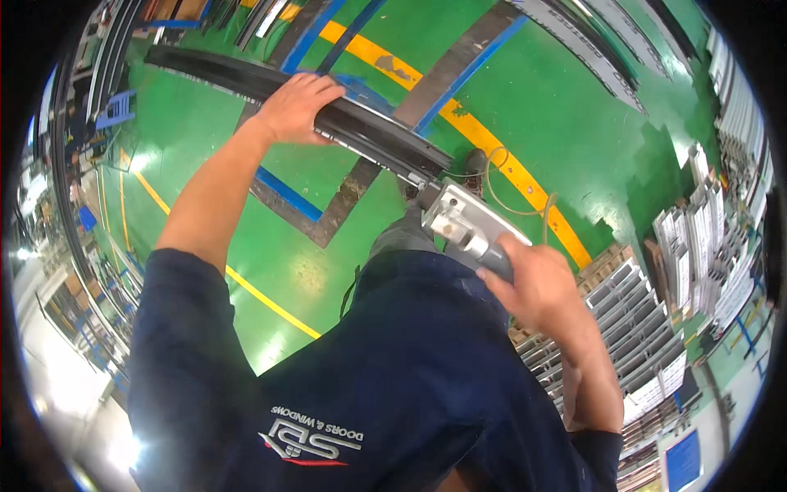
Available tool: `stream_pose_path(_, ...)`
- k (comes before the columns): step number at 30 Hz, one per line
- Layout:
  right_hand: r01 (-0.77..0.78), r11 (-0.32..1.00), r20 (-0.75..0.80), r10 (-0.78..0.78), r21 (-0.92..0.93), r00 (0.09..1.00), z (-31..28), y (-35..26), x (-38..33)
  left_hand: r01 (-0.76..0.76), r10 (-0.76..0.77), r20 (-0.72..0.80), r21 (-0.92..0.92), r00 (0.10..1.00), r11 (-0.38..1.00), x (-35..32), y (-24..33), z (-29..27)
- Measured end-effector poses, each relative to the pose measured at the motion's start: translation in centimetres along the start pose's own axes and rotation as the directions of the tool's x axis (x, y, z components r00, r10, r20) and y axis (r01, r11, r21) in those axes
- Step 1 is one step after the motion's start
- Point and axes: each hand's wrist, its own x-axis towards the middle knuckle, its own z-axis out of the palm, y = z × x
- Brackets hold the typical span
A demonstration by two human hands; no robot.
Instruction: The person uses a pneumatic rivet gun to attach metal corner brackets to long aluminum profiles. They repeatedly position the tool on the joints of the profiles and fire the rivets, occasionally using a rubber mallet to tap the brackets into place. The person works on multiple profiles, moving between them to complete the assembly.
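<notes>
A long black metal profile (381, 141) slants across in front of me, from the far left down to the middle. Over its top wraps my left hand (299, 108), fingers closed around the bar. My right hand (537, 283) grips the grey handle of a silver hand-held power tool (471, 220). The tool's dark nose is at the profile's near right end; whether it grips the profile or only touches it, I cannot tell. A thin clear hose (492, 184) loops beside the tool.
Below the profile stands a blue-edged work frame with dark bars (348, 201). More long profiles (586, 49) lie at the far right. Stacked grey profiles (611, 336) sit at my right, with a blue stool (116, 109) far left. Yellow lines (467, 127) cross the green floor.
</notes>
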Motion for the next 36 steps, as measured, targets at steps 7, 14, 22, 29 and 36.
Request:
stream_pose_path(7, -0.073, 0.996, 0.077, 0.070, 0.046, 0.995, 0.2, -0.7, 1.6, -0.034, 0.034, 0.011, 0.009, 0.999, 0.999, -0.4, -0.7, 0.4)
stream_pose_path(14, 0.025, 0.992, 0.087, -0.036, 0.126, 0.996, 0.4, 0.0, 1.3, -0.019, 0.019, 0.033, -0.004, 0.999, 1.000, 0.0, -1.5, 0.0)
stream_pose_path(22, -0.025, 0.994, 0.097, 0.015, 0.104, 0.995, -0.4, 0.0, 1.5, -0.050, 0.051, 0.008, -0.019, 0.999, 0.999, 0.1, -1.2, 0.1)
stream_pose_path(29, 0.052, 0.997, 0.083, -0.058, 0.063, 0.995, -0.9, 0.0, 1.4, -0.019, 0.018, -0.008, -0.010, 1.000, 1.000, 0.0, -1.9, -0.6)
stream_pose_path(36, 0.022, 0.988, 0.098, -0.037, 0.153, 0.994, -0.4, 1.6, 0.4, -0.016, 0.018, 0.073, -0.035, 0.997, 0.999, 1.2, -0.6, -0.6)
